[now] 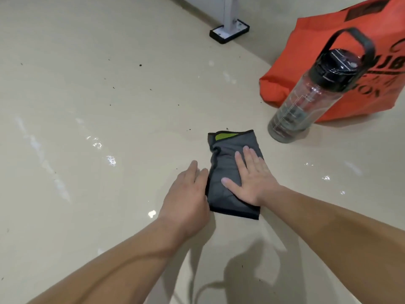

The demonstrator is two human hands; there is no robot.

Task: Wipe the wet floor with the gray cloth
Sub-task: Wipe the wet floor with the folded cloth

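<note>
Head view: right hand (pixel 252 181) flat on cloth (pixel 225 170) (left hand (pixel 186 194) beside its edge).

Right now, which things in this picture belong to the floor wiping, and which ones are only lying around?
Belong to the job:
- gray cloth, folded on the floor
- wet floor
- right hand, flat on the cloth
- left hand, at the cloth's left edge

Just lying about:
- orange bag
- clear bottle with a black lid
- white post foot

Gray cloth (pixel 228 172), orange bag (pixel 328 69)
</note>
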